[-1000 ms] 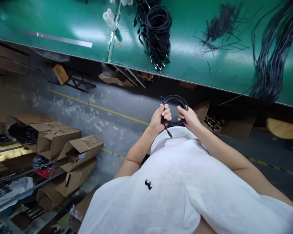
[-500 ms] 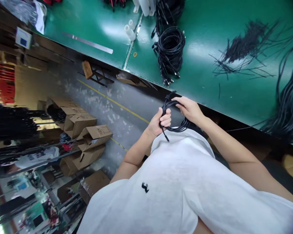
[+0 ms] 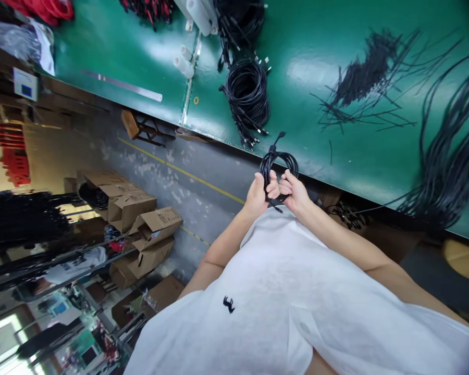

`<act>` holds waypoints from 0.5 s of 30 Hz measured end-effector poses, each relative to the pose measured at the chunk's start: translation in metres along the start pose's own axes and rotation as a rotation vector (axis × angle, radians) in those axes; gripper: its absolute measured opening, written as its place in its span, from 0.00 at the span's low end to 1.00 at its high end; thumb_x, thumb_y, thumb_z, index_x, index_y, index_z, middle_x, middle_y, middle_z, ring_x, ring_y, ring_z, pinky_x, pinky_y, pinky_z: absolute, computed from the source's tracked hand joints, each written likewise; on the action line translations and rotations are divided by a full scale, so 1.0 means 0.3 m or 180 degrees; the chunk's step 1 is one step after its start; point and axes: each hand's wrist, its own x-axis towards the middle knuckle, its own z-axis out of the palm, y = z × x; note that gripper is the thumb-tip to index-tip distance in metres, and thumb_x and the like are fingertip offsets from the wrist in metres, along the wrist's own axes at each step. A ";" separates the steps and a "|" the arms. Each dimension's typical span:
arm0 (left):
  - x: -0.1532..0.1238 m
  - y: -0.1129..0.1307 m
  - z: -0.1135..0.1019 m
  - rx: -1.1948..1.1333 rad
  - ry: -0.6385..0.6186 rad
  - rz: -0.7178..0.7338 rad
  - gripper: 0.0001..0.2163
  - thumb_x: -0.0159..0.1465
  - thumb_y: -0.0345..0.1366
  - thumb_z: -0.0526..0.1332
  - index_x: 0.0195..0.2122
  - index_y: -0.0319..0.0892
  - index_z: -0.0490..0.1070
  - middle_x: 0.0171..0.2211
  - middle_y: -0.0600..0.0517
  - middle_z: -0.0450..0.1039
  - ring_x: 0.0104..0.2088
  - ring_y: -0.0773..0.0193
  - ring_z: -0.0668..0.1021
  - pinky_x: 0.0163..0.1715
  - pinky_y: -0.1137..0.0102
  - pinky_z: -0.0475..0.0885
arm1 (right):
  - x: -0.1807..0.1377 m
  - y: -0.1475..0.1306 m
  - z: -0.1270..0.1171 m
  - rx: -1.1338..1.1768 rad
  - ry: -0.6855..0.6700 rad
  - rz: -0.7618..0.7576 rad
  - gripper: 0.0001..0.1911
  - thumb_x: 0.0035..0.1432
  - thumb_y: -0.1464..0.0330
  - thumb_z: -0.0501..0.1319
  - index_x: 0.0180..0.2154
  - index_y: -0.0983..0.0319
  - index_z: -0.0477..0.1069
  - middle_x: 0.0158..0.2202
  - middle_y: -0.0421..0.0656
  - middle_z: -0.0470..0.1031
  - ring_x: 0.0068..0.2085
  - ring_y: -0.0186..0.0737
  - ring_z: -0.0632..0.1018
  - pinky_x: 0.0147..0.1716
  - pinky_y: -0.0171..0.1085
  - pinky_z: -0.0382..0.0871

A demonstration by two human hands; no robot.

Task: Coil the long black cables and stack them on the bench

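Head view: left hand (image 3: 259, 194), right hand (image 3: 295, 192) half-closed round cable coil (image 3: 264, 166); dark bundle (image 3: 94, 196) in carton (image 3: 103, 178).

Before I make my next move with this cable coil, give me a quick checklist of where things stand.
1. Grip: ok, left hand and right hand hold the cable coil.
2. Ends tucked in: not ok, upper end sticks out above the coil, lower end below.
3. Coil securely tied: cannot tell, black on black.
4. Thin black strips on the green table: ok, loosely piled.
5. Other coiled cables on the table: ok, lying near its edge.
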 end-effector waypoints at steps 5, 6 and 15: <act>0.027 -0.011 0.040 0.0163 0.0221 0.0228 0.16 0.69 0.48 0.57 0.34 0.40 0.67 0.18 0.61 0.56 0.16 0.77 0.63 0.19 0.79 0.61 | -0.017 -0.040 0.026 0.0339 0.0083 0.0043 0.12 0.69 0.67 0.54 0.30 0.61 0.61 0.16 0.29 0.52 0.15 0.24 0.58 0.16 0.22 0.59; 0.031 -0.014 0.047 0.0212 0.0264 0.0294 0.14 0.70 0.47 0.57 0.34 0.40 0.67 0.18 0.61 0.56 0.16 0.77 0.63 0.19 0.79 0.61 | -0.021 -0.042 0.031 0.0376 0.0103 0.0050 0.12 0.70 0.67 0.53 0.31 0.61 0.61 0.16 0.30 0.53 0.16 0.24 0.59 0.18 0.23 0.62; 0.019 -0.007 0.073 0.0211 0.0325 0.0244 0.12 0.68 0.45 0.61 0.38 0.40 0.72 0.15 0.62 0.57 0.13 0.76 0.60 0.15 0.78 0.56 | -0.012 -0.092 0.038 0.0059 0.0074 0.0373 0.09 0.67 0.71 0.56 0.32 0.61 0.62 0.17 0.29 0.52 0.16 0.23 0.58 0.19 0.22 0.62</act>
